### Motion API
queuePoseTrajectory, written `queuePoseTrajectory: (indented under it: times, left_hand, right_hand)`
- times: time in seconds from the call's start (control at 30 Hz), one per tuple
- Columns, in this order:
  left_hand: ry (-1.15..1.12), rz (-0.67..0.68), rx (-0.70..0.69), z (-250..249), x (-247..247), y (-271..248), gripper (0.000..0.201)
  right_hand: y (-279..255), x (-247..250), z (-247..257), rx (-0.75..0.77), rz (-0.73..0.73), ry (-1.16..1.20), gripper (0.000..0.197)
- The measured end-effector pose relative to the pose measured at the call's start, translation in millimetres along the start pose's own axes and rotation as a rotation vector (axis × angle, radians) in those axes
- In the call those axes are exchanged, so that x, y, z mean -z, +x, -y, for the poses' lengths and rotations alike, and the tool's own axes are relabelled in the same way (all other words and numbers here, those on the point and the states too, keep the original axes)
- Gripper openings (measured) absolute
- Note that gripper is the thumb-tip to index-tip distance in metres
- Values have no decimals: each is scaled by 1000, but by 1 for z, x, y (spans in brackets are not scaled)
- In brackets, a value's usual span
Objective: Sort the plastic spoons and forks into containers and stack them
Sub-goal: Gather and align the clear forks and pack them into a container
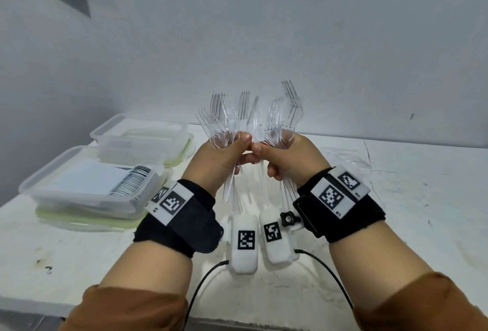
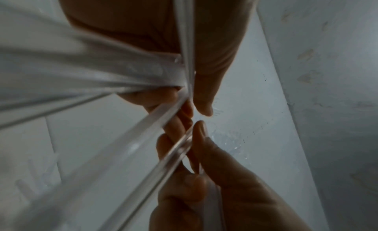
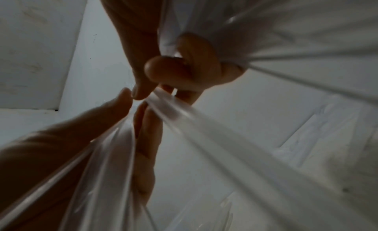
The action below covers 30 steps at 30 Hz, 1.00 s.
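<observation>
The left hand and the right hand are raised side by side above the table, and each one is closed around its own bunch of clear plastic forks. The fingers curl around the handles about the middle, so the tines stand up above both grips like a fan, and the handle ends hang below the fists toward the wrists. The thumbs nearly touch each other between the two bunches. I think the hands are held so close because the two bunches are being joined or made even before they go into a box; upright forks are easier to align. To the left of the grip, well apart, stand the containers: the nearer one holds a row of what looks like nested spoons, the farther one seems to have little inside. To the right of the grip, some loose clear cutlery lies on the table, not yet sorted.
</observation>
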<state>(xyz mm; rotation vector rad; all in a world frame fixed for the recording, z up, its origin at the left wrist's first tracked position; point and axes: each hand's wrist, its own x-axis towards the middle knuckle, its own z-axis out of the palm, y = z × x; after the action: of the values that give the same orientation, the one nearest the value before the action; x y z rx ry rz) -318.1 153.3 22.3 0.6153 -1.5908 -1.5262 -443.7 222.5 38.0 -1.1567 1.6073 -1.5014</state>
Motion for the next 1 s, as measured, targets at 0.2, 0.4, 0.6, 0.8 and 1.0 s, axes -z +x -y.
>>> queuePoseTrajectory:
  times: [0.2,0.4,0.6,0.8,1.0]
  left_hand:
    - [25,22,-38,5,-9,4,16]
    - [-106,-39,-86,7,-24,11,21]
    - [-130,-29,-90,13,-36,13,52]
    - [-64,-26,-112,11,-49,16,39]
    - [-20,6,-136,5,-59,13,40]
  right_hand:
    - [-2,14,-2,69,28,-38,24]
    - [-3,34,-1,62,85,-55,21]
    - [-2,50,-7,64,117,-64,13]
    - [-2,60,-9,57,134,-43,16]
    - [2,68,-9,40,134,-31,23]
